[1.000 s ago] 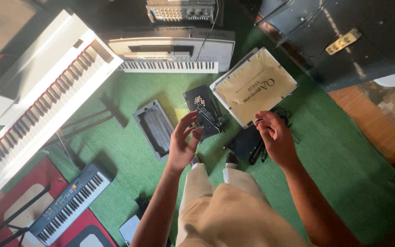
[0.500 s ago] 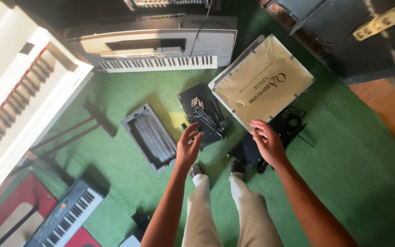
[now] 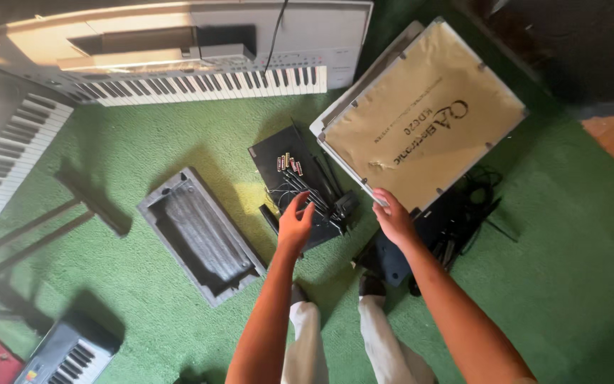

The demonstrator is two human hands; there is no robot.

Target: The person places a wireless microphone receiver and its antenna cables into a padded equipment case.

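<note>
The left hand [image 3: 294, 226] hovers with fingers loosely spread, holding nothing, over the black tray [image 3: 300, 186] of rods and batteries [image 3: 288, 163] on the green carpet [image 3: 143, 153]. The right hand [image 3: 392, 217], open and empty, touches the near edge of the tan-lidded case [image 3: 421, 114], just beside the tray.

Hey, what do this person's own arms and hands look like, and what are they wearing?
Both arms are bare to the frame edge: no sleeves, gloves, watch or rings show on the left hand or right hand. Below them are light beige trousers and dark shoes.
</note>
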